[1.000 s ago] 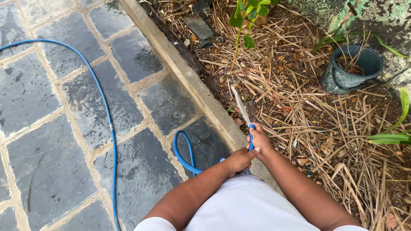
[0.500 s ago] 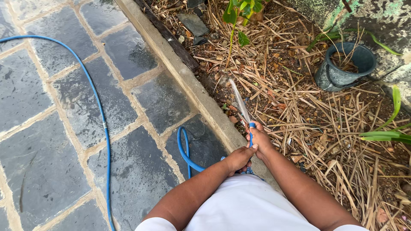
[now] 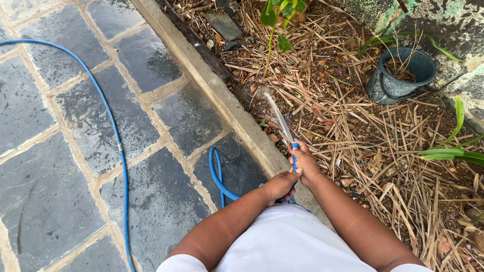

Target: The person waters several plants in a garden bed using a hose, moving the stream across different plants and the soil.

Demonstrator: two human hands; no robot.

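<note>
The slate paving (image 3: 75,166) is already wet where my blue hose (image 3: 113,131) trails, my left hand (image 3: 280,185) and right hand (image 3: 304,162) both clench its end, its jet wetting the mulch bed (image 3: 353,126), whose far side looks dry.

Both hands grip the end of a blue hose (image 3: 218,176): the right hand (image 3: 304,163) is closed around its tip, and the left hand (image 3: 280,185) clasps it just behind. A thin jet of water (image 3: 278,118) shoots from the tip onto dry straw mulch (image 3: 353,126) beyond the concrete curb (image 3: 227,103). The hose loops back left across wet stone pavers (image 3: 60,196), and a dark plastic pot (image 3: 398,75) lies far right.
</note>
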